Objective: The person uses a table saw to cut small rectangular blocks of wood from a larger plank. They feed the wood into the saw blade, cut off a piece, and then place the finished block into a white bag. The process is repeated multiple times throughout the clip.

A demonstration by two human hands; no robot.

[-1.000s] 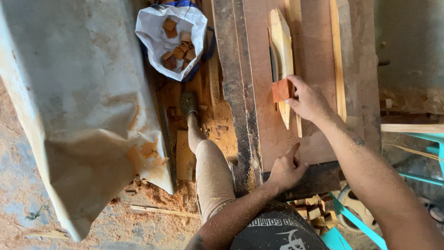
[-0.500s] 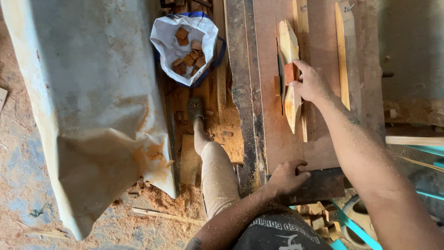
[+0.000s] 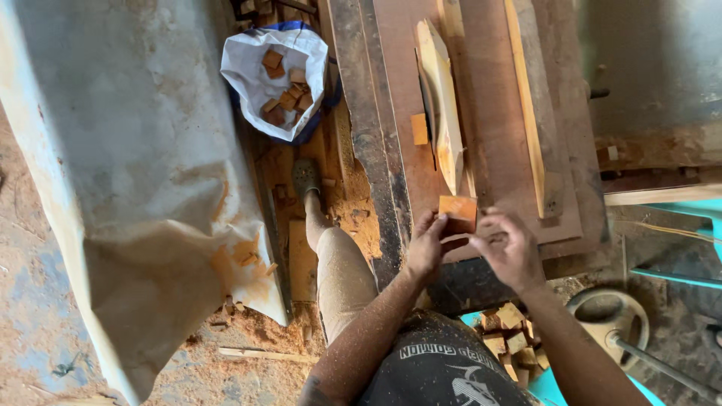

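A small reddish-orange wooden block (image 3: 458, 210) sits at the near end of the table saw top (image 3: 402, 90), and my left hand (image 3: 426, 245) grips its left side. My right hand (image 3: 510, 248) hovers just right of the block, fingers spread and blurred, holding nothing that I can see. Beyond the block stands the pale wooden blade guard (image 3: 444, 113) along the saw slot. A smaller cut piece (image 3: 419, 128) lies left of the guard.
A white sack (image 3: 274, 75) with several wood blocks stands on the sawdust floor at left. A large covered machine (image 3: 120, 173) fills the left side. My leg and foot (image 3: 307, 178) stand between. Offcuts (image 3: 508, 338) pile in a teal crate below. A long wooden fence strip (image 3: 526, 105) lies right.
My right hand pulled back from the blade guard toward me and let go of the block. My left hand left the table edge and took the block. A cut piece now lies by the guard.
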